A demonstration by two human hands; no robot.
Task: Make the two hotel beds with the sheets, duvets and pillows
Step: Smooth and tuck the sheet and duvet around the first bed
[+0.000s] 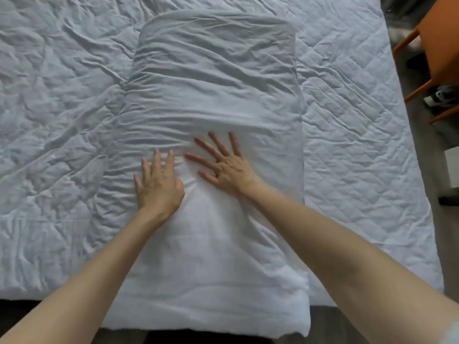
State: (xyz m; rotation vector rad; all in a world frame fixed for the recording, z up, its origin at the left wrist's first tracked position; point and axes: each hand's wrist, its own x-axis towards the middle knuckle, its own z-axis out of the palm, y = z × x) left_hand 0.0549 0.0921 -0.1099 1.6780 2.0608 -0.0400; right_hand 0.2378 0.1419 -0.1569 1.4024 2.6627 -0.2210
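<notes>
A white folded duvet [213, 78] lies lengthwise down the middle of the bed, its near end hanging over the bed's front edge. Under it is a white quilted mattress cover [352, 125], smooth on the right and crumpled on the left. My left hand [159, 184] presses flat on the duvet with straight fingers. My right hand [223, 162] lies flat just to its right, fingers spread, also pressing the duvet. Both hands sit near the duvet's middle, among several cross-wise creases.
An orange wooden chair [432, 58] stands on the floor at the right of the bed, with a dark shoe [439, 98] beneath it. A white box [453, 167] sits at the far right edge. The bed's front edge runs along the bottom.
</notes>
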